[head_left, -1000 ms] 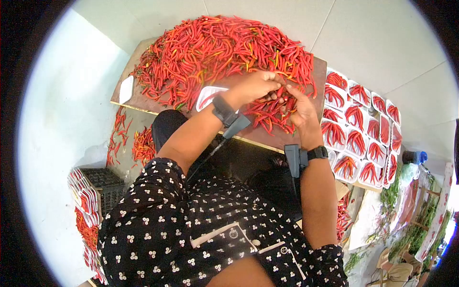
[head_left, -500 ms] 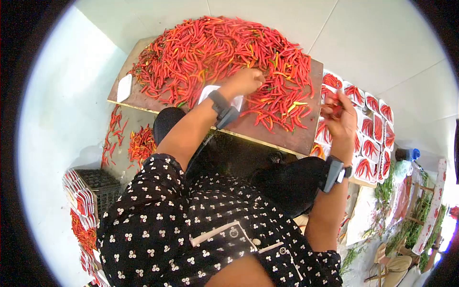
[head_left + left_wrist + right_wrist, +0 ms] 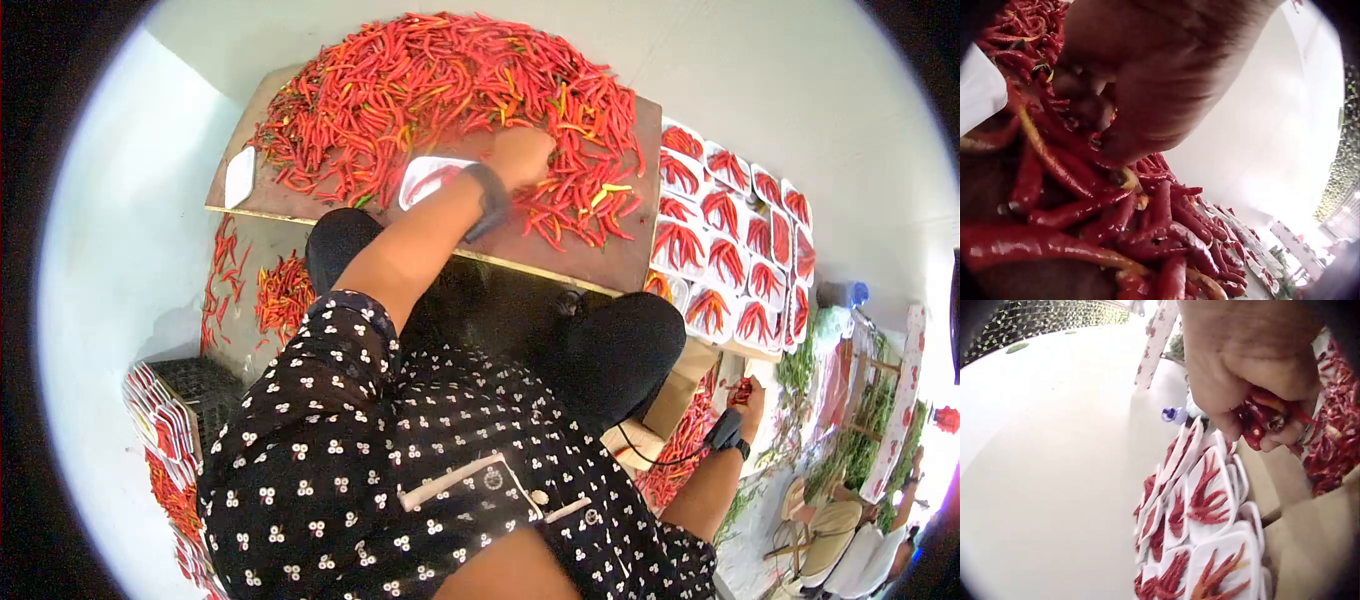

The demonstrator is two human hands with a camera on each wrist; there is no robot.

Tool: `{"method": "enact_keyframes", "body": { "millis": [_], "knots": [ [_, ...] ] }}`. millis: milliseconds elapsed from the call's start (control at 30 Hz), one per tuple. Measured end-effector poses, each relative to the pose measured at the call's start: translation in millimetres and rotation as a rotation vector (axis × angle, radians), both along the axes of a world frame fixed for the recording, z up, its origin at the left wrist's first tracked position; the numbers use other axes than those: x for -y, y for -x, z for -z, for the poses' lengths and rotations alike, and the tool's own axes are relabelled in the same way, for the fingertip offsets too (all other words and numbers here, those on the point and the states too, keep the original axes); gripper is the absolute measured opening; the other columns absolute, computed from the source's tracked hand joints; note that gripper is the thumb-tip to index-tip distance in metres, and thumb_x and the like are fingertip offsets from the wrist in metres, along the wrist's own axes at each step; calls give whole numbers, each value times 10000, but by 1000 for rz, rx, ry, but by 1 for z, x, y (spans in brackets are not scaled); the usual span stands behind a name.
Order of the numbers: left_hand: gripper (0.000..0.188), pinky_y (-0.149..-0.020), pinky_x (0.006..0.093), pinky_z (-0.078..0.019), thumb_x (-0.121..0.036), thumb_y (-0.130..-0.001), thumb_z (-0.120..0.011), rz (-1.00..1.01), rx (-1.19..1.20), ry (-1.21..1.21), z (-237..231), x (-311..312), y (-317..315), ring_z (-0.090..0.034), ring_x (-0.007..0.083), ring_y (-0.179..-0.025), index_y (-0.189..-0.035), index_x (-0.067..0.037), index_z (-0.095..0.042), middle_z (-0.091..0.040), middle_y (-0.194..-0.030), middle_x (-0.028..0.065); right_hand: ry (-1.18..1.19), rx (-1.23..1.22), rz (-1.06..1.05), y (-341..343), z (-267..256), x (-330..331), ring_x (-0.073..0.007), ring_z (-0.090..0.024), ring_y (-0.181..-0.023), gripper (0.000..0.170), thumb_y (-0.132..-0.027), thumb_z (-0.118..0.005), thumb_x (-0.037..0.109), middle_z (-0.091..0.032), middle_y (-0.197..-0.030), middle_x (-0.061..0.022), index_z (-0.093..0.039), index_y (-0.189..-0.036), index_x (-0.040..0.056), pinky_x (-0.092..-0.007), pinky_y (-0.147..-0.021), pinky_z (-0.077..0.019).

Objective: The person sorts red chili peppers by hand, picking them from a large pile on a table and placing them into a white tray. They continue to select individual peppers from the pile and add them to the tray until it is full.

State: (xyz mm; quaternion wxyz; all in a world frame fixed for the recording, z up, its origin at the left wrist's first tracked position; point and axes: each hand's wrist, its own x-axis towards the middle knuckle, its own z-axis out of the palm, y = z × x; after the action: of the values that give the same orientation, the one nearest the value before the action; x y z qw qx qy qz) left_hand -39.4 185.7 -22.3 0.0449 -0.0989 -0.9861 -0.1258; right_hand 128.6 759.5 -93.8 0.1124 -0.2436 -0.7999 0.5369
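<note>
My left hand [image 3: 520, 158] is down at the near side of a large heap of red chili peppers [image 3: 430, 85] on a brown board. In the left wrist view its curled fingers [image 3: 1094, 112] reach in among the peppers; I cannot tell whether they grip one. A white foam tray [image 3: 412, 182] with a few peppers lies beside the left forearm. Low at the right, my right hand [image 3: 747, 400] grips a small bunch of chili peppers [image 3: 1263, 419], close to more loose peppers [image 3: 672, 470] in a box beside the board.
Several filled white trays [image 3: 728, 262] stand stacked right of the board [image 3: 648, 150]. Another white tray [image 3: 240, 178] rests at its left edge. A black crate [image 3: 200, 395] and loose peppers [image 3: 283, 295] lie at lower left. A person [image 3: 850, 540] sits at far lower right.
Both hands were together over the near peppers. The right hand has since moved right past the stacked trays, then down beside the board, carrying peppers. The left hand stays at the heap.
</note>
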Motion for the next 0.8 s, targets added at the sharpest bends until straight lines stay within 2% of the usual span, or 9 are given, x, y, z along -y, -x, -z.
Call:
{"method": "enact_keyframes", "body": {
  "millis": [100, 433, 567, 633, 667, 700, 733, 767, 800],
  "knots": [
    [145, -645, 439, -465, -99, -657, -519, 12, 92, 72, -5, 0, 2, -586, 332, -753, -749, -32, -608, -598, -778, 170, -510, 71, -252, -36, -14, -16, -158, -487, -617, 194, -714, -488, -16, -506, -730, -57, -532, -902, 4, -274, -545, -420],
    [234, -671, 416, -463, -210, -703, -517, -8, 5, 46, 12, 9, 9, -568, 345, -803, -802, -18, -604, -579, -845, 216, 511, 584, 459, -30, -86, 50, -161, -431, -488, 388, -794, -373, 439, -481, -615, -40, -535, -762, 88, -237, -403, -321],
    [208, -604, 409, -457, -191, -693, -562, -86, -78, -329, -3, 16, -8, -586, 332, -684, -765, -4, -617, -598, -730, 186, -403, 36, 94, -10, -12, -11, -212, -550, -650, 455, -751, -527, 315, -566, -824, -131, -487, -1030, -42, -305, -528, -466],
    [240, -575, 348, -452, -239, -730, -595, -233, 3, -695, 10, 23, -4, -591, 253, -618, -796, -9, -617, -614, -700, 142, -262, 117, -341, 46, 32, -82, -202, -550, -878, 473, -744, -534, 92, -542, -991, -139, -379, -1175, -25, -295, -660, -482],
    [188, -504, 277, -421, -222, -761, -590, -297, 193, -976, -2, 20, -12, -537, 141, -529, -802, -39, -607, -595, -648, 66, 440, -45, -378, 66, 10, -47, -196, -535, -900, 426, -756, -506, 60, -538, -1006, -108, -397, -1164, 4, -279, -695, -461],
    [188, -504, 277, -421, -222, -761, -590, -310, 175, -976, -8, 20, -18, -537, 141, -529, -802, -39, -607, -595, -648, 66, 368, -75, -298, 69, -63, 55, -184, -535, -865, 387, -788, -484, 106, -543, -985, -78, -403, -1157, 20, -259, -700, -440],
    [160, -479, 247, -394, -206, -767, -586, -330, 264, -1108, -14, 20, -23, -498, 106, -503, -813, -54, -596, -571, -629, 37, -559, 4, -654, 108, -53, 50, -193, -533, -866, 309, -828, -449, 118, -538, -996, -77, -432, -1120, 18, -266, -699, -439],
    [133, -453, 217, -366, -191, -772, -583, -344, 355, -1240, -19, 19, -26, -458, 71, -477, -824, -68, -585, -547, -611, 8, 188, -8, -630, 129, -66, 78, -208, -549, -842, 261, -832, -445, 119, -570, -926, -95, -474, -1058, -8, -288, -729, -443],
    [136, -431, 203, -331, -204, -768, -588, -359, 372, -1349, -14, 19, -25, -430, 67, -451, -821, -80, -570, -523, -590, -4, -507, -75, -614, 106, -138, 170, -218, -564, -832, 235, -824, -457, 111, -584, -908, -105, -502, -1017, -15, -283, -710, -455]
  ]
}}
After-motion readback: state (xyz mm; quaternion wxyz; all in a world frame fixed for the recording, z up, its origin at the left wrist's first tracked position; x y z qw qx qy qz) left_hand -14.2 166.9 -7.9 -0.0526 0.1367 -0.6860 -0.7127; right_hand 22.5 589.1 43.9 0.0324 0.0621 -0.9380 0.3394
